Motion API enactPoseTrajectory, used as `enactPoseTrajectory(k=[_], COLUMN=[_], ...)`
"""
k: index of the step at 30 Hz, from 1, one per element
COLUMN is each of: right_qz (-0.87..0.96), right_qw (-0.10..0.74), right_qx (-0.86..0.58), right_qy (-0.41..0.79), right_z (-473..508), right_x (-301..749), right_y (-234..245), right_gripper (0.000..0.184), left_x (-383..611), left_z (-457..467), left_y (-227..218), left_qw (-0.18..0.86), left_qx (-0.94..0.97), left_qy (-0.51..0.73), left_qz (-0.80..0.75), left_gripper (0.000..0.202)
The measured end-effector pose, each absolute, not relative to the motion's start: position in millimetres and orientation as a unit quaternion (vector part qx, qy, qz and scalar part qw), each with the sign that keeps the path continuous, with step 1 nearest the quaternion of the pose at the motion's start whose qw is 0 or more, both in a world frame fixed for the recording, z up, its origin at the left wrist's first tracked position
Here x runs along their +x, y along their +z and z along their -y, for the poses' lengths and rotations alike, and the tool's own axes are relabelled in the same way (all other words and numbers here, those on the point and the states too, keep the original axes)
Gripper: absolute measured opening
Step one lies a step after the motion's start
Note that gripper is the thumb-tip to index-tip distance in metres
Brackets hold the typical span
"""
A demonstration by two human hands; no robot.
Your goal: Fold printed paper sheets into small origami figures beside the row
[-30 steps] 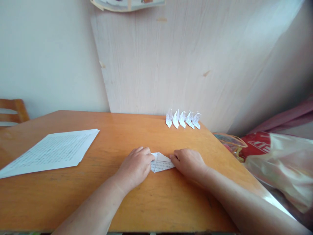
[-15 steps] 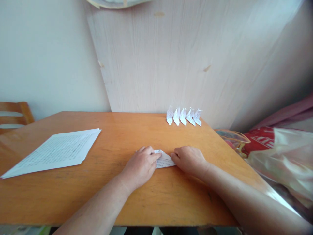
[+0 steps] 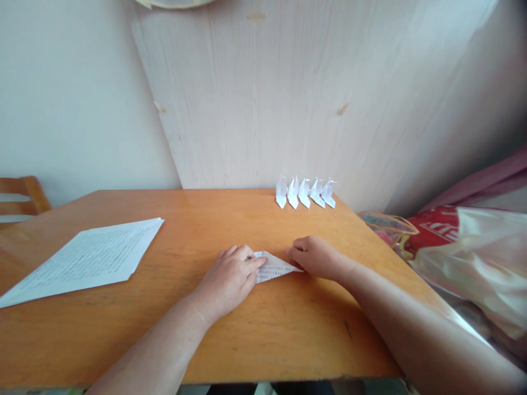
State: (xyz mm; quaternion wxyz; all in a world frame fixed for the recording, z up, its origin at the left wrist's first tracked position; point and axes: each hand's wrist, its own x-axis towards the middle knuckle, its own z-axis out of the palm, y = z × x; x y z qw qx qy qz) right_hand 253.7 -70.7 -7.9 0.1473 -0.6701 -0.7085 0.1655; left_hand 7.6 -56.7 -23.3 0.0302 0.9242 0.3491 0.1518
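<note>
A small folded paper (image 3: 276, 267) with printed text lies on the wooden table, its narrow point facing right. My left hand (image 3: 233, 274) rests over its left end, the index finger stretched across it and pressing it down. The part of the paper under that hand is hidden. Just beside the paper's pointed end is my right hand (image 3: 315, 257), its fingers curled together. No object shows between those fingers, and the fingertips are partly turned from view.
Several folded paper figures (image 3: 304, 193) stand in a row at the table's (image 3: 222, 219) far right. A stack of printed sheets (image 3: 86, 260) lies at the left. Bags (image 3: 473, 252) sit beyond the right edge; a wooden chair (image 3: 24, 195) stands far left.
My right hand has come slightly up and off the paper's right end, baring its point. My left hand keeps pressing the paper. The whole view has shifted a little.
</note>
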Motion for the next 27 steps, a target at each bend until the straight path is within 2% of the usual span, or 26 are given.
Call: enactPoseTrajectory(k=[10,12,14,20,24,27], right_qz=[0.716,0.708,0.701,0.746,0.746,0.748], right_qw=[0.202,0.214,0.240,0.333,0.386,0.380], right_qx=[-0.560,-0.545,-0.549,-0.514,-0.477,-0.471], right_qy=[0.364,0.394,0.386,0.262,0.259,0.271], right_z=[80.5,81.0,79.8,71.8,65.3,62.6], right_x=[271.4,272.7,270.4,253.4,245.1,238.7], right_y=[16.2,17.0,14.2,-6.1,-18.3,-22.4], right_gripper=[0.013,0.014,0.016,0.016,0.016,0.015], left_x=[4.2,4.0,3.7,3.7,5.9,9.1], left_z=[52.3,52.2,52.0,52.7,53.7,53.6], left_y=[-22.5,-21.8,-21.3,-19.5,-18.1,-19.7], left_qw=[0.032,0.035,0.037,0.054,0.080,0.106], left_qx=[0.924,0.925,0.926,0.942,0.948,0.945], left_qy=[0.146,0.143,0.138,0.127,0.136,0.157], left_qz=[-0.351,-0.351,-0.349,-0.306,-0.277,-0.267], left_gripper=[0.043,0.043,0.044,0.051,0.054,0.051])
